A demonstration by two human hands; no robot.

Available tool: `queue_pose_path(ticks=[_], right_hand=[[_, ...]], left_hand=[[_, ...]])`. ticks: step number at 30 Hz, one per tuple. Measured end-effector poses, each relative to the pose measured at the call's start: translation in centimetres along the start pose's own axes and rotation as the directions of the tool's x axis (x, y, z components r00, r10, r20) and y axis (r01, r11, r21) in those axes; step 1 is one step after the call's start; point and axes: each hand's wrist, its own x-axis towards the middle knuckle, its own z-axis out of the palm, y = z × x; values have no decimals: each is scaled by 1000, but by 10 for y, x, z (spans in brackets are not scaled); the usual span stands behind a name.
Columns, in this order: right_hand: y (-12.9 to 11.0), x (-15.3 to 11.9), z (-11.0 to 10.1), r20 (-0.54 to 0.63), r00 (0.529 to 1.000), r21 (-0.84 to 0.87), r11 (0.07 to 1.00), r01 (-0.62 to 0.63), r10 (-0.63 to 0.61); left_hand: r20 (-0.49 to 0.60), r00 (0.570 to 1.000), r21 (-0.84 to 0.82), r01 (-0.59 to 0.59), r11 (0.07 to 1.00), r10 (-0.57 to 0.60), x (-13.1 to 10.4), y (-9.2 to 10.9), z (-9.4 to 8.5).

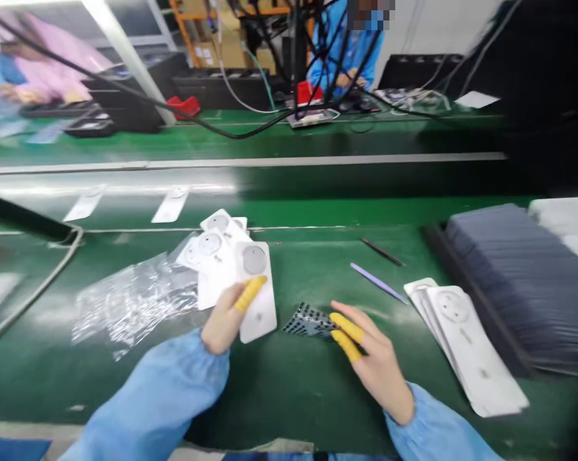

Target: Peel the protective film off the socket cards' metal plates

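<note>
My left hand (226, 317) grips a fanned bunch of white flat plates (231, 269), each with a round grey disc; a yellow finger cot is on the thumb. My right hand (372, 358), with yellow cots on two fingers, rests on the green mat and touches a small dark sheet dotted with tiny pads (308, 320). Both arms are in blue sleeves.
Crumpled clear plastic bag (125, 301) lies left of the plates. A stack of white plates (466, 346) lies at right, beside a dark tray stack (523, 275). A purple stick (377, 283) and a black stick (382, 251) lie ahead. A conveyor belt (269, 186) carries two white plates. People work beyond.
</note>
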Motion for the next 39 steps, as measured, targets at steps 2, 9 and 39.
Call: queue_pose_path(ticks=[2,9,39], right_hand=[[-1,6,-6,18,999,-6,999,41,-41],[0,18,-7,277,951,-120,977,176,-138],[5,18,51,225,974,173,985,-28,-12]], left_hand=[[86,990,-94,116,989,-108,-21,-22,6],[399,888,-269,350,898,-227,-49,-37,34],[138,989,-53,58,997,-50,-60,-64,20]])
